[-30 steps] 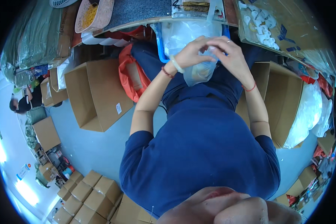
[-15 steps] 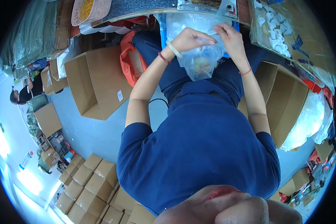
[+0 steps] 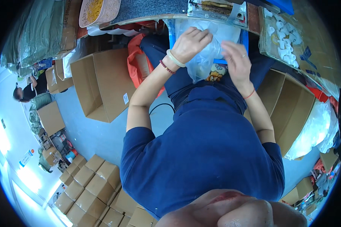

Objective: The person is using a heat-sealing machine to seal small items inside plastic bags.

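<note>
My left hand (image 3: 191, 44), a pale bangle and a beaded bracelet on its wrist, is closed with fingers curled at the upper edge of a clear plastic bag (image 3: 200, 68). The bag hangs over my lap and over the near side of a blue-rimmed tray (image 3: 245, 42) lined with clear plastic. My right hand (image 3: 237, 64) is to the right of the bag, apart from it, with fingers stretched out and a little blurred. Between my legs, below the tray's edge, a patch of flower-patterned material (image 3: 217, 72) shows.
The table's edge carries a metal fixture (image 3: 218, 10) and a pink basket of yellow pieces (image 3: 96, 13). Right of it, a carton holds white plastic fittings (image 3: 286, 41). Open cardboard boxes (image 3: 106, 83) flank me. Stacked cartons (image 3: 91, 189) and another person (image 3: 28, 89) are farther left.
My right hand has come away from the bag and moved down. My left hand has shifted right and curled closed. The bag has moved left, uncovering the patterned material and the tray's blue edge.
</note>
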Demonstrator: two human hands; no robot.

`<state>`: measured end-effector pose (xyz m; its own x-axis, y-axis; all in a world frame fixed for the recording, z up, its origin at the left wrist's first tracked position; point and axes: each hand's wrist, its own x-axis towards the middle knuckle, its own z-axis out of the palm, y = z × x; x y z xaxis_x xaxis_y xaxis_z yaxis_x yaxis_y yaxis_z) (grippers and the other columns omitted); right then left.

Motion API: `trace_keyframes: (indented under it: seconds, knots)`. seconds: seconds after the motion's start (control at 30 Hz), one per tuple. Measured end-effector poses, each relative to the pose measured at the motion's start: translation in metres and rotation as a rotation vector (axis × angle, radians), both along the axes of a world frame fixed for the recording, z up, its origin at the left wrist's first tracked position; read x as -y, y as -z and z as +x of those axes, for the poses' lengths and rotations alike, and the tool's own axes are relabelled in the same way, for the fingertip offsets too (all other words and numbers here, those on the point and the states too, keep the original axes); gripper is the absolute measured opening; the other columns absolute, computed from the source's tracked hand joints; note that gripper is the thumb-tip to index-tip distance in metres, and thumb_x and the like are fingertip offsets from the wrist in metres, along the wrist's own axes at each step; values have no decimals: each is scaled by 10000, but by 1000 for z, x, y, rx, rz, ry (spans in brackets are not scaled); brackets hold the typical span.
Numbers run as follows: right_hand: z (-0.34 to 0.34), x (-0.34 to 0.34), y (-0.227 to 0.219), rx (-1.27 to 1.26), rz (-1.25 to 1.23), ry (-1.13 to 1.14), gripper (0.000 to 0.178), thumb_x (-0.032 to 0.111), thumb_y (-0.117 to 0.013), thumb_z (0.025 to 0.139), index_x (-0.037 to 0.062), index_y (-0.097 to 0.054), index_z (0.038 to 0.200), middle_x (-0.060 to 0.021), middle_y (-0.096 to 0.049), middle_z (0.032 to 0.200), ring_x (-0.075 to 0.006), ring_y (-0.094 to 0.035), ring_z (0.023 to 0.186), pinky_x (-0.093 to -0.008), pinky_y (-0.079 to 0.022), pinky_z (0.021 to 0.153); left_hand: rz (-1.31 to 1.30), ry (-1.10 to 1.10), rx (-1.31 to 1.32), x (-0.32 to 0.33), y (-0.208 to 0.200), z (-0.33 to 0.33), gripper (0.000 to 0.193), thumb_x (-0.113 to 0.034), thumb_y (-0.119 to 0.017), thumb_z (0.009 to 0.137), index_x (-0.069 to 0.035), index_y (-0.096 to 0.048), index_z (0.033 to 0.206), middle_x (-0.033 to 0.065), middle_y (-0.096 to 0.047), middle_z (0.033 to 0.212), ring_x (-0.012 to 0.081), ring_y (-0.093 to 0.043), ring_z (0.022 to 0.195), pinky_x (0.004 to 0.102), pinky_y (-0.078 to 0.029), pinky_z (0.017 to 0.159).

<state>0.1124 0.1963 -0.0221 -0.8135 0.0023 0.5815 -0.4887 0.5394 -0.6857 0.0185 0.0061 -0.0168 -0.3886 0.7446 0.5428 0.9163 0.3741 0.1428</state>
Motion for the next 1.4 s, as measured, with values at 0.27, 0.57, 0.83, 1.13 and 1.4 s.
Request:
trace_keyframes:
  seconds: [0.27,0.57,0.83,1.13,1.4]
  knots:
    - [-48,-5,51,955,-842,-207,286,220,-654,929,13,-694,1122,-54,-640,1201,-150,-562,1107,-301,-413,987,-73,262,-61,1,25,9,386,-53,-662,722,6,-658,1104,112,-627,1195,275,-625,1063,382,-484,974]
    - [-28,12,83,571,-644,366,176,210,-673,910,76,-740,1004,-35,-691,1063,-126,-600,984,-329,-465,873,244,-130,256,18,35,8,127,-33,-583,910,-20,-674,997,154,-661,1186,269,-603,1152,400,-459,982]
    - [-18,19,47,-16,-378,84,207,188,-718,854,169,-764,1055,-54,-619,1290,-259,-533,1194,-381,-423,1028,344,0,1158,-20,40,6,197,-19,-639,902,-21,-518,1057,50,-546,1004,136,-529,948,279,-445,852]
    - [-13,6,55,255,-787,-169,255,307,-676,920,82,-768,995,-64,-603,1322,-214,-582,1139,-324,-457,982,593,106,1651,-13,34,-8,59,-37,-521,991,-41,-528,1049,34,-609,1018,94,-551,987,239,-414,910]
    - [-20,11,54,385,-836,-188,271,331,-672,917,94,-766,1006,-76,-665,1137,-213,-617,1044,-318,-472,929,219,114,1297,-23,31,-1,371,-6,-590,938,34,-512,1299,94,-623,1188,156,-570,1117,301,-445,973]
